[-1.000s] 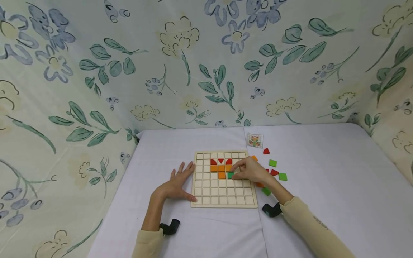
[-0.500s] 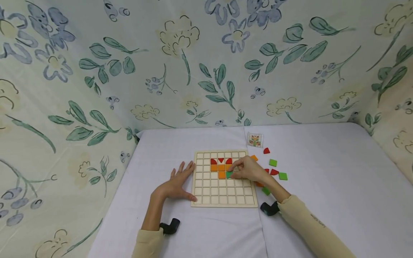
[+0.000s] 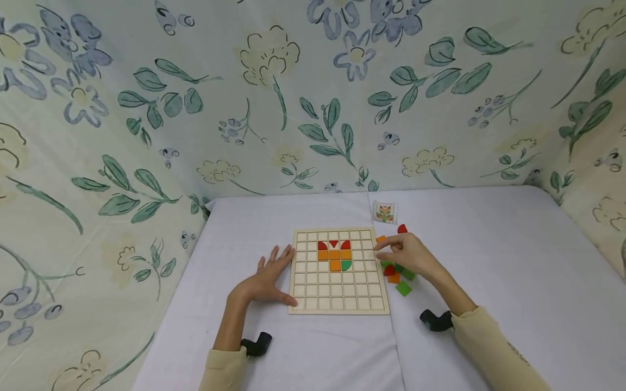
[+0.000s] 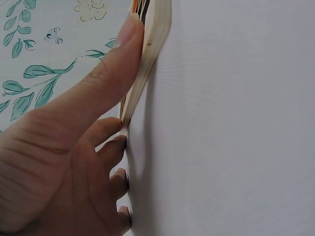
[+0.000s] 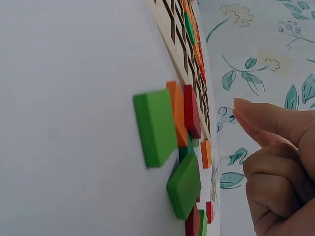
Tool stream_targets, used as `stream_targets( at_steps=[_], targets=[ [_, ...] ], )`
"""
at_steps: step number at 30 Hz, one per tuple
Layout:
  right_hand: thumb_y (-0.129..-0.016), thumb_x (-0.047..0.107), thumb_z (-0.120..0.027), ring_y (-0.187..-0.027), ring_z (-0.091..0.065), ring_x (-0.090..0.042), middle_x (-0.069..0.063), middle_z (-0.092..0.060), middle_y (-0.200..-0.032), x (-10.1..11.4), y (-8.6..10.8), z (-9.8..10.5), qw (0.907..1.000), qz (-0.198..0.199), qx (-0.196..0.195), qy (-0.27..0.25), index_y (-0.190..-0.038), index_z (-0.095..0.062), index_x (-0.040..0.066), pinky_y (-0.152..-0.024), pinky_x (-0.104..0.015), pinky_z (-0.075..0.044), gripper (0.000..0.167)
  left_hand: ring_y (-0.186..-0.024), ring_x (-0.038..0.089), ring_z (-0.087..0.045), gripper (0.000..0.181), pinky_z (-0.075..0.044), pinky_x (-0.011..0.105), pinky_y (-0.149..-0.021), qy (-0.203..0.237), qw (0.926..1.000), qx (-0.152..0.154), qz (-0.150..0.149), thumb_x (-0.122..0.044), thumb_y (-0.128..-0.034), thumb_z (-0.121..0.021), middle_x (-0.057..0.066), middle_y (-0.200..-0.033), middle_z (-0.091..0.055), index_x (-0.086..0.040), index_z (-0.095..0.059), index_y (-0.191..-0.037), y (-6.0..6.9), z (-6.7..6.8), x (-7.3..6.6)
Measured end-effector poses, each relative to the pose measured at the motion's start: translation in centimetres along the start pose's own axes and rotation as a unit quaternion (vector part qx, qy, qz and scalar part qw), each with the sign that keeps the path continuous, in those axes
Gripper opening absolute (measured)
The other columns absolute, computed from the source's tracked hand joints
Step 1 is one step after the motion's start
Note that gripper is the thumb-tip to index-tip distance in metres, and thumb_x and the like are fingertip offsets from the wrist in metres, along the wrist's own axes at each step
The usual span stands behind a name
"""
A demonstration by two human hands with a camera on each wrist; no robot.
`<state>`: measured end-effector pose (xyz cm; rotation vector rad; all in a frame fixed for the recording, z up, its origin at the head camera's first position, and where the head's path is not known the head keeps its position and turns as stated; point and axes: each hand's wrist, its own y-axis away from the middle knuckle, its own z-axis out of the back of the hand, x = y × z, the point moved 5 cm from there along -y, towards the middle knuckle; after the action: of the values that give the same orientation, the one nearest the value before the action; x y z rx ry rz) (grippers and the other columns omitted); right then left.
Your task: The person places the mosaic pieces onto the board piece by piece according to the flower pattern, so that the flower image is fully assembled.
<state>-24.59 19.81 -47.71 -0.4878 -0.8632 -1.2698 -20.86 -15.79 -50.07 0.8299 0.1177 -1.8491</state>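
Note:
A wooden grid board [image 3: 318, 290] lies on the table with several orange squares [image 3: 335, 265] and red pieces [image 3: 345, 245] in its upper middle cells. A green rounded piece [image 3: 346, 265] sits in the cell right of the lowest orange square. My left hand [image 3: 264, 282] rests with spread fingers along the board's left side, its thumb at the near corner. Right of the board, my right hand [image 3: 408, 252] hovers over loose pieces, index finger and thumb extended with a gap between them, holding nothing. In the right wrist view its other fingers [image 5: 273, 177] are curled.
Beside the board's right edge lie loose tiles: a green square [image 3: 403, 288], an orange one [image 3: 393, 278], red ones [image 3: 389, 270] and others partly hidden under the hand. A small pattern card [image 3: 385, 212] lies behind them. A floral curtain [image 3: 293, 108] hangs beyond the table.
My right hand has let go of the green rounded piece, now lying in its cell, and has moved right over the loose tiles. The left hand stays in place.

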Motion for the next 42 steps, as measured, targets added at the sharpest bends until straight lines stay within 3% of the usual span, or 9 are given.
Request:
stream_targets(
  at_steps=[7, 14, 21, 32, 42],
  targets=[
    [-0.091, 0.022, -0.079, -0.053, -0.031, -0.012, 0.005, -0.031, -0.057, -2.0, 1.6, 1.6, 0.9995, -0.03, -0.011, -0.001, -0.111, -0.078, 0.005, -0.049, -0.024, -0.025, 0.026, -0.163, 0.032, 0.013, 0.129, 0.008, 0.061, -0.13, 0.0, 1.0, -0.001, 0.002, -0.043, -0.0693, -0.095, 0.001, -0.176, -0.004, -0.019, -0.016, -0.167, 0.0, -0.1, 0.0],
    [-0.092, 0.025, -0.08, -0.061, -0.037, -0.013, 0.004, -0.034, -0.06, -3.6, 2.4, 2.1, 0.9987, -0.045, -0.019, 0.012, -0.114, -0.078, 0.006, -0.054, -0.026, -0.029, 0.029, -0.163, 0.033, 0.012, 0.128, 0.008, 0.062, -0.13, 0.008, 1.0, -0.005, 0.002, -0.041, -0.0685, -0.096, 0.002, -0.176, -0.005, -0.017, -0.017, -0.167, 0.0, -0.1, 0.0],
    [-0.091, 0.021, -0.08, -0.062, -0.033, -0.014, 0.003, -0.031, -0.062, -4.8, 3.2, 2.4, 0.9975, -0.071, -0.009, -0.001, -0.114, -0.078, 0.007, -0.054, -0.027, -0.026, 0.027, -0.163, 0.032, 0.012, 0.129, 0.009, 0.062, -0.13, 0.007, 1.0, -0.003, 0.003, -0.041, -0.0683, -0.096, 0.001, -0.176, -0.004, -0.018, -0.017, -0.167, 0.0, -0.1, 0.0],
    [-0.09, 0.018, -0.08, -0.063, -0.034, -0.014, 0.003, -0.031, -0.063, -5.1, 3.7, 2.2, 0.9969, -0.078, 0.003, 0.011, -0.113, -0.079, 0.004, -0.055, -0.027, -0.025, 0.027, -0.163, 0.032, 0.012, 0.129, 0.008, 0.062, -0.13, 0.001, 1.0, -0.004, 0.001, -0.042, -0.0688, -0.096, 0.0, -0.176, -0.004, -0.019, -0.016, -0.168, -0.1, -0.2, 0.1],
    [-0.086, 0.02, -0.084, -0.067, -0.034, -0.015, 0.003, -0.029, -0.065, -4.7, 3.1, 1.8, 0.9977, -0.064, 0.01, 0.017, -0.112, -0.079, 0.005, -0.055, -0.027, -0.024, 0.031, -0.163, 0.032, 0.012, 0.129, 0.008, 0.061, -0.13, 0.002, 1.0, -0.003, 0.001, -0.042, -0.0688, -0.096, 0.0, -0.176, -0.003, -0.018, -0.016, -0.167, -0.1, -0.2, 0.2]
  ],
)
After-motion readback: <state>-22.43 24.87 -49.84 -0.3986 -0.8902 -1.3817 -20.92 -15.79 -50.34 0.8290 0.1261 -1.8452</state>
